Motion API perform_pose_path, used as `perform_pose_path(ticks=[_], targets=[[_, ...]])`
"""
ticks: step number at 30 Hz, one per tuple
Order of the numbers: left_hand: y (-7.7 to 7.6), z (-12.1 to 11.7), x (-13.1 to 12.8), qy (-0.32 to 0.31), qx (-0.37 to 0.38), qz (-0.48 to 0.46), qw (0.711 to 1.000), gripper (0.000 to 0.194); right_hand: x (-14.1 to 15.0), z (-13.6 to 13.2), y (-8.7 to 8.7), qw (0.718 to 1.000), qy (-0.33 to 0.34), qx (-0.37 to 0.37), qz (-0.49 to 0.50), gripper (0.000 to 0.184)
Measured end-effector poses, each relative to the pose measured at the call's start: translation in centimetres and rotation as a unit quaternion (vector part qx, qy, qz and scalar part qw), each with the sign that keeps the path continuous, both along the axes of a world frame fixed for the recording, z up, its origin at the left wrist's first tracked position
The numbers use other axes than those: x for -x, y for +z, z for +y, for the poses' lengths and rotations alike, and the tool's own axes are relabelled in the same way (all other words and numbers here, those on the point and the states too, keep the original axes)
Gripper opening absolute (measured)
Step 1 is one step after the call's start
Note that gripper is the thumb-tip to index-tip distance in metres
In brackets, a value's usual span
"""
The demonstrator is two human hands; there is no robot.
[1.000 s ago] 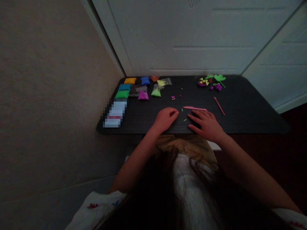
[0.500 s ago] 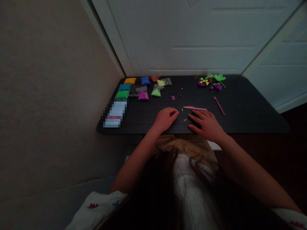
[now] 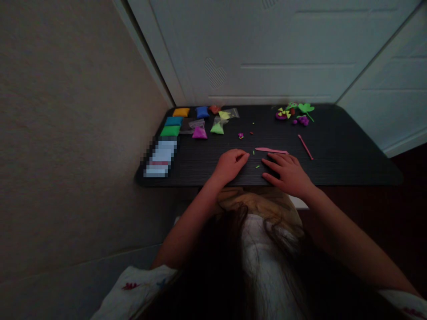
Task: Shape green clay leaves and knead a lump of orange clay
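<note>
My left hand (image 3: 231,165) rests on the dark table with thumb and forefinger pinched together; whatever may be between them is too small to make out. Palm down, my right hand (image 3: 287,172) lies with its fingers spread, just below a pink modelling knife (image 3: 271,150). Two bits of green clay lie between the hands, an upper bit (image 3: 253,152) and a lower bit (image 3: 257,166). Beyond them sit a small purple clay piece (image 3: 240,135) and a red crumb (image 3: 251,133). A second pink modelling tool (image 3: 305,147) lies to the right.
Several bags of coloured clay, including a magenta bag (image 3: 199,132), lie at the table's back left. A pixelated phone-like object (image 3: 162,158) is at the left edge. At the back right are a green clover-shaped piece (image 3: 305,108) and purple clay balls (image 3: 303,120). A white door (image 3: 253,49) stands behind.
</note>
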State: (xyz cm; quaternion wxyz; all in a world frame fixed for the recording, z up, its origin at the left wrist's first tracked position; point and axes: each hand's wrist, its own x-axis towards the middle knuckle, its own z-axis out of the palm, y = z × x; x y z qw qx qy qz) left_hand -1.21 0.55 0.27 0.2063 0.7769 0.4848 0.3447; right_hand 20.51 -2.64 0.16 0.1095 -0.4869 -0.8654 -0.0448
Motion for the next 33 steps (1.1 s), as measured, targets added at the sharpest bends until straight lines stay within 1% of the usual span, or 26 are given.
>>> perform_pose_path(ticks=[11,20,27,33], targets=[[-0.05,-0.02,-0.01,0.004,-0.004,0.009,1.0,0.033,0.04,-0.07,0.05,1.0,-0.002,0.003,0.0,0.05],[0.22,-0.13,-0.04,0.007,0.01,0.013,1.0,0.031,0.11,-0.07,0.09,1.0,0.003,0.002,0.004,0.049],[0.03,-0.05,-0.04,0.005,0.01,0.001,1.0,0.029,0.1,-0.03,0.08,1.0,0.002,0.004,0.006,0.05],[0.06,-0.08,-0.05,0.012,0.015,0.0,1.0,0.028,-0.02,-0.02,0.09,1.0,0.008,0.003,0.004,0.045]])
